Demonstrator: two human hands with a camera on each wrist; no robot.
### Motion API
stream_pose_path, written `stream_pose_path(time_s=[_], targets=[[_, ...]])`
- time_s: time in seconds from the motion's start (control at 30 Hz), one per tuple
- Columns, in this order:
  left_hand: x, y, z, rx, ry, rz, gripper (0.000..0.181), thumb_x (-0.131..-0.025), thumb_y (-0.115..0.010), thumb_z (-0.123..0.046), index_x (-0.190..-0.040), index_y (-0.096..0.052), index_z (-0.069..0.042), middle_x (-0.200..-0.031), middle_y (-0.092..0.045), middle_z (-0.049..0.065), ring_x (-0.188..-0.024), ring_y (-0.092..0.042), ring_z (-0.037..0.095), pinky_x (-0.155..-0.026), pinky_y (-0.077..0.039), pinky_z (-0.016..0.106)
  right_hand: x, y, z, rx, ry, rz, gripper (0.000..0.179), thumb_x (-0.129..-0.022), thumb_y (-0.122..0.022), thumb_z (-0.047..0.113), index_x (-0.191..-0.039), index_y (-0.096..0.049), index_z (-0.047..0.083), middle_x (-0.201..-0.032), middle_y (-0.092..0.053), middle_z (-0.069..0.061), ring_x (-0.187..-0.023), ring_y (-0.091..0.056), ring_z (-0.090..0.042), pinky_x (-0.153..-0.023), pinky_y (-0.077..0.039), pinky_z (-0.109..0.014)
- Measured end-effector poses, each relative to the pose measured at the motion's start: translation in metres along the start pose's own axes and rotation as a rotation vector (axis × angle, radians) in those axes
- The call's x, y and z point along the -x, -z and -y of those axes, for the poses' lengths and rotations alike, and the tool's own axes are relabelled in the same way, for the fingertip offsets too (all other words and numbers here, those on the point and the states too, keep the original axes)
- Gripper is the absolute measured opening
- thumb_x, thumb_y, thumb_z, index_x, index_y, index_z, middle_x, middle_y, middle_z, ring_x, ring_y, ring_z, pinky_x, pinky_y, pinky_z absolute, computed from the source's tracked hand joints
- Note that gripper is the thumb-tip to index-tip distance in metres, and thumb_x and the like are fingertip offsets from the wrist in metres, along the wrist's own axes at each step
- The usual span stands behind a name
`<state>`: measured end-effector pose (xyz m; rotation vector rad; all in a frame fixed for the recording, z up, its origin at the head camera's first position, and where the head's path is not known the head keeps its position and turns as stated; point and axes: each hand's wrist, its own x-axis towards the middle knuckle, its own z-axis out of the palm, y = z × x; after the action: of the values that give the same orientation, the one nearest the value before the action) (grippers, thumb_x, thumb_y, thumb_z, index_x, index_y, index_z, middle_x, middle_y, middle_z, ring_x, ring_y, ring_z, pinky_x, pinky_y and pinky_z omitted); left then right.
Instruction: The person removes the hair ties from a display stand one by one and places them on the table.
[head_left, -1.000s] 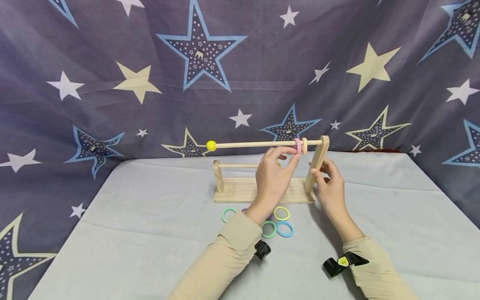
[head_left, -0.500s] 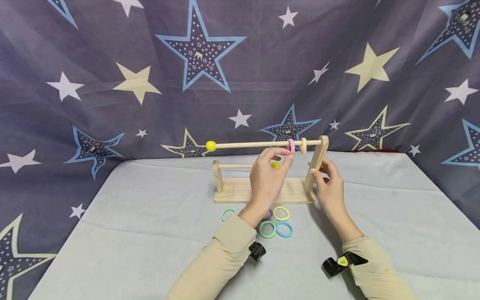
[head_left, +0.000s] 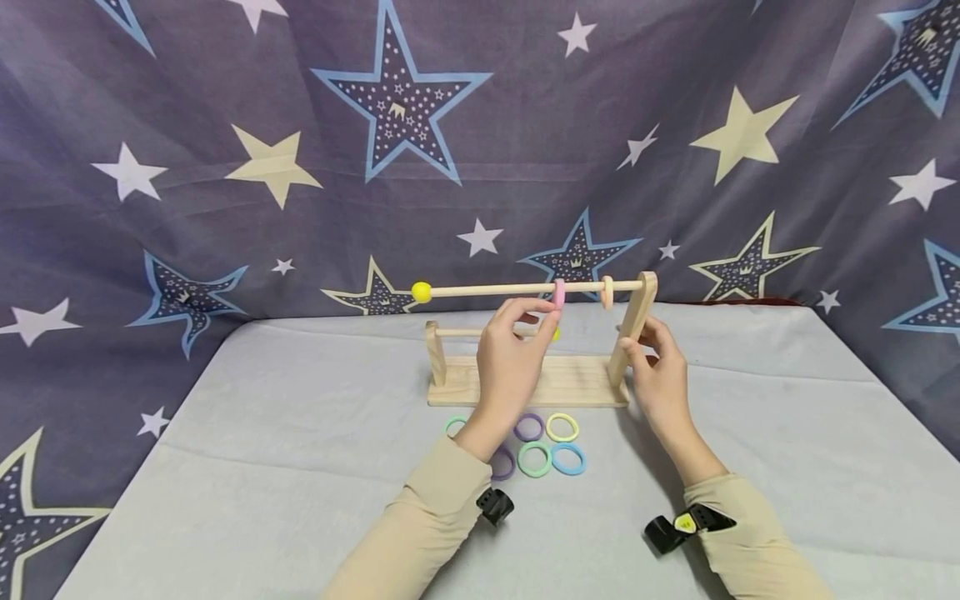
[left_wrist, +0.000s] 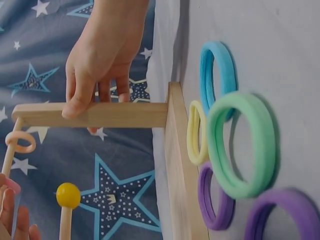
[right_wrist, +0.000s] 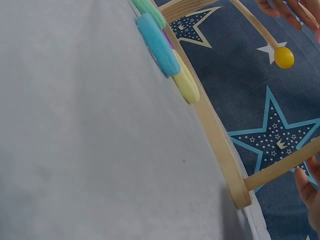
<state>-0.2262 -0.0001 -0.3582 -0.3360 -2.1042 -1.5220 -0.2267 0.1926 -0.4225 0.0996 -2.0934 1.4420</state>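
Observation:
A wooden rack (head_left: pixel 525 392) stands on the table with two horizontal rods, each ending in a yellow ball. My left hand (head_left: pixel 512 354) pinches a pink ring (head_left: pixel 558 293) that hangs around the upper rod (head_left: pixel 487 290). Nearer the tall post on that same rod hangs a peach ring (head_left: pixel 607 292), untouched. With thumb and fingers my right hand (head_left: pixel 660 371) grips the tall right post (head_left: pixel 635 329); in the left wrist view the thumb lies across the post (left_wrist: pixel 135 115). The lower rod's yellow ball (left_wrist: pixel 68 195) shows there too, while the head view has it partly behind my left hand.
In front of the rack several loose rings lie flat on the grey cloth: yellow (head_left: pixel 562 427), blue (head_left: pixel 569 458), green (head_left: pixel 535 459) and purple (head_left: pixel 529 427). Another green ring (head_left: pixel 456 423) is partly hidden by my left wrist. A star-patterned curtain (head_left: pixel 480 167) hangs behind.
My left hand has slid the pink ring leftward along the upper rod, away from the peach ring. The right hand stays on the post. More of the purple rings shows.

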Motion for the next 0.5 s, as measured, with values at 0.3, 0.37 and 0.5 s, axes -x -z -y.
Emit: stream_pose_path(time_s=[0.3,0.37,0.5], targets=[[-0.001,0.014,0.003,0.037,0.007,-0.018,0.011,-0.091,-0.073,-0.026,-0.097,-0.075,-0.017,-0.097,-0.069,-0.009,-0.090,-0.064,0.017,-0.073,-0.048,0.032,0.000,0.000,-0.001,0.017,0.005,-0.011,0.038,-0.096,-0.063,0.009,-0.132,-0.056,-0.002,-0.115,-0.066,-0.019,-0.100,-0.055,0.000,-0.076,-0.045,-0.015],[-0.001,0.017,0.004,0.043,0.008,-0.026,0.011,-0.091,-0.073,-0.026,-0.097,-0.075,-0.017,-0.096,-0.068,-0.009,-0.089,-0.063,0.014,-0.072,-0.049,0.033,-0.001,0.000,-0.001,0.019,0.002,-0.012,0.038,-0.097,-0.063,0.010,-0.132,-0.056,-0.002,-0.115,-0.065,-0.019,-0.100,-0.055,0.000,-0.076,-0.045,-0.015],[-0.002,0.024,0.005,0.039,0.013,-0.039,0.010,-0.091,-0.073,-0.026,-0.097,-0.075,-0.017,-0.096,-0.069,-0.009,-0.088,-0.062,0.013,-0.071,-0.049,0.034,-0.001,0.000,-0.001,0.015,-0.003,-0.005,0.038,-0.096,-0.063,0.010,-0.132,-0.055,-0.002,-0.116,-0.066,-0.018,-0.099,-0.055,0.002,-0.076,-0.045,-0.015]])
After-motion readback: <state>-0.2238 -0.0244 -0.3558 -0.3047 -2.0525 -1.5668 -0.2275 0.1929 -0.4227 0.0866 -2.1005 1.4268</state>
